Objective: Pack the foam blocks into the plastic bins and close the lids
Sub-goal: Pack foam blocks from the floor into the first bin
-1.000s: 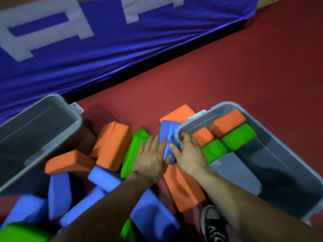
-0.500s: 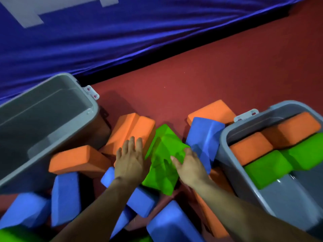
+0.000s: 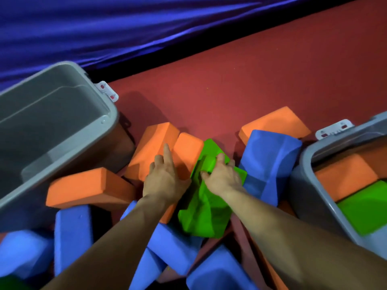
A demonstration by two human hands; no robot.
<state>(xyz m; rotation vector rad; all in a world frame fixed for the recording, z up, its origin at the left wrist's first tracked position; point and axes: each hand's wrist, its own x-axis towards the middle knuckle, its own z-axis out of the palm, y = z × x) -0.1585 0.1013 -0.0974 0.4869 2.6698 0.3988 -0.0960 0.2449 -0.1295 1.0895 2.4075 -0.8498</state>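
now that the right grip (image 3: 222, 176) curls onto the green block (image 3: 205, 214) mid-pile, not flat as before, and left grip (image 3: 165, 178) rests spread on orange block (image 3: 188, 151) at 10 o'clock, lift to bin (image 3: 303, 191) at 3 o'clock prob next.

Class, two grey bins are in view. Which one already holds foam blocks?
The bin on the right, at the picture's edge: an orange block and a green block lie inside it. The left bin shows only its bare grey interior.

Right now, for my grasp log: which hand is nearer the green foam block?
Right. The right hand grips the green block; the left hand rests on the neighbouring orange block.
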